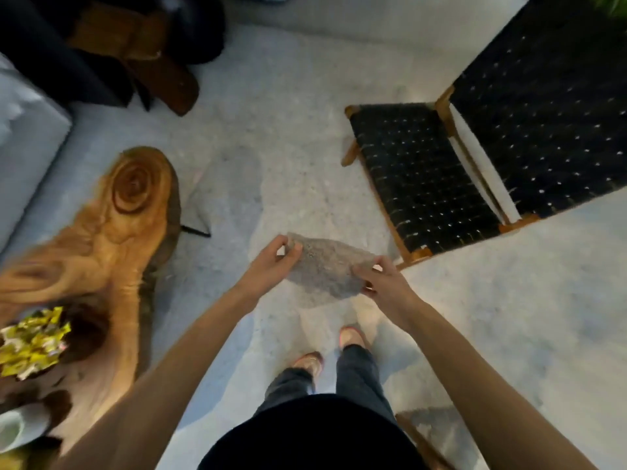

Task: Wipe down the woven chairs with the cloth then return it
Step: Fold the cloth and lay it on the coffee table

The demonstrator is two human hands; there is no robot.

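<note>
The backrest of the woven chair [441, 178] runs off the top and right edges. Blur smears the wooden slab table [112, 239], cut off at left, and the yellow pile [30, 340] on it cannot be identified. A pale vessel [17, 432] is clipped at lower left. The left hand [274, 262] and right hand [380, 279] cover the ends of the cloth [325, 269]. The right arm partly hides a wooden frame [420, 439] at the bottom edge.

A live-edge wooden table [112, 239] bears yellow wrappers [30, 340] beside a grey sofa [23, 157].

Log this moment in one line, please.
left hand: pinches cloth | right hand: pinches cloth | woven chair: untouched, ahead to the right
</note>
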